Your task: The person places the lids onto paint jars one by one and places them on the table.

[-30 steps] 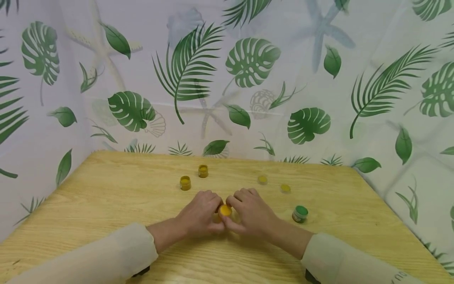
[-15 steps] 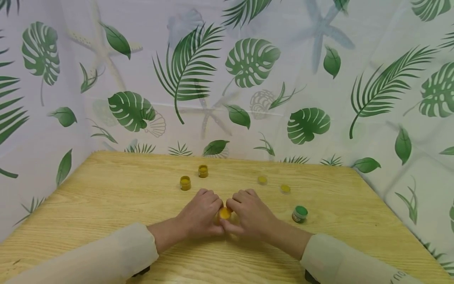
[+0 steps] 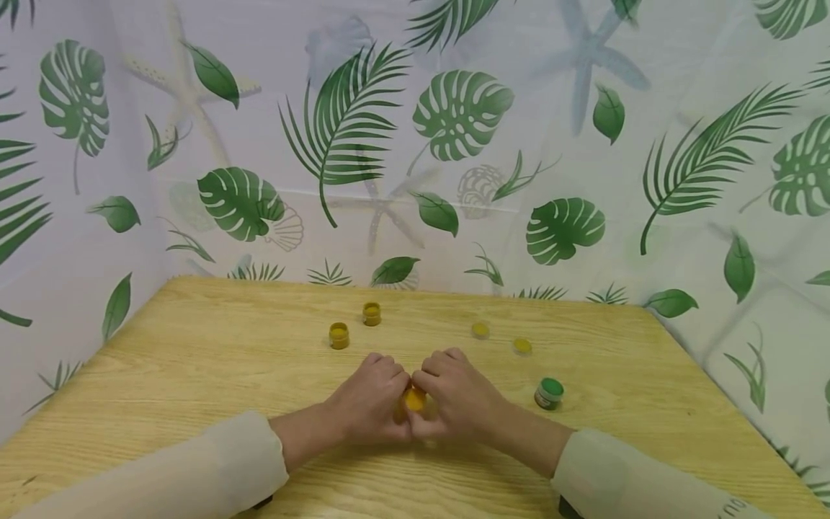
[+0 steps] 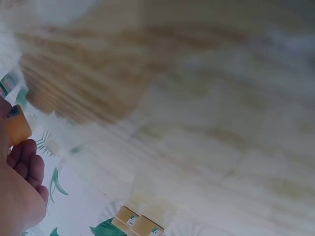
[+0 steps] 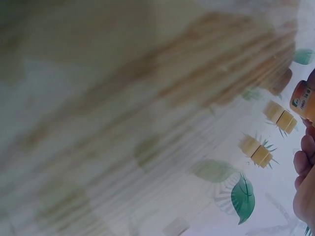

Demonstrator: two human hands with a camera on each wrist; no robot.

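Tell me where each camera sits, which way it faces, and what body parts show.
Head: on the head, facing forward and down at the table; sleeves, left hand and right hand show.
Left wrist: on that wrist, facing the hand's work, an orange jar; left hand at the left edge.
Right wrist: on that wrist, facing the same jar; right hand at the right edge.
Shared: both wrist views show the orange jar and two yellow jars.

Two jars [image 3: 338,337] stand left of lids [image 3: 521,347], behind the held jar [image 3: 415,400].
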